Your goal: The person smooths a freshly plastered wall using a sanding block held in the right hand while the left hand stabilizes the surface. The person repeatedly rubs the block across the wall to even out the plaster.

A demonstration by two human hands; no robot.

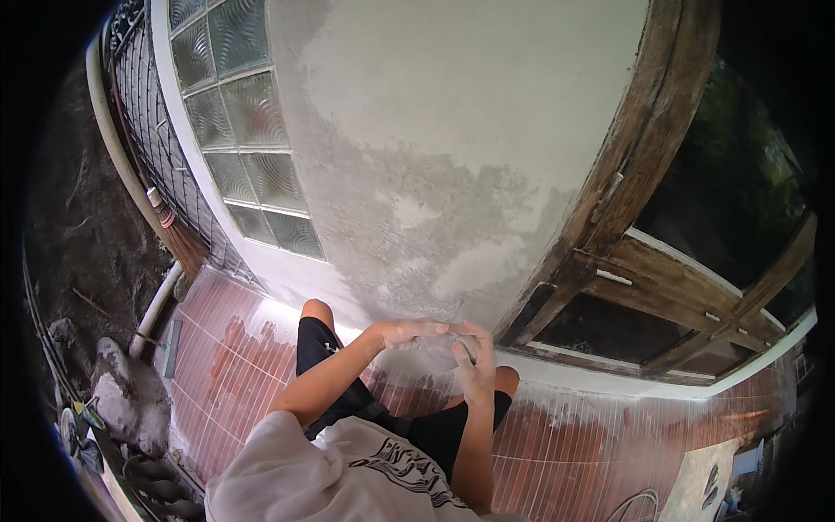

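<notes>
My left hand (416, 332) and right hand (475, 358) cup a dusty grey piece (443, 350) between part-curled fingers, presumably to steady it; it hangs over the tiled floor (557, 435), near its edge by the wall (417, 217).

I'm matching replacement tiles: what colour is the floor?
Reddish-brown floor tiles with pale lines between them, whitened in patches; seen in the head view.

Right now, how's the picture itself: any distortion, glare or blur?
In the head view, fisheye distortion bends the wooden door frame and the rim goes black; also there, a bright, washed-out strip shows at the foot of the wall, the door pane stays dark, and the grey item between the fingers is too indistinct to identify.
</notes>
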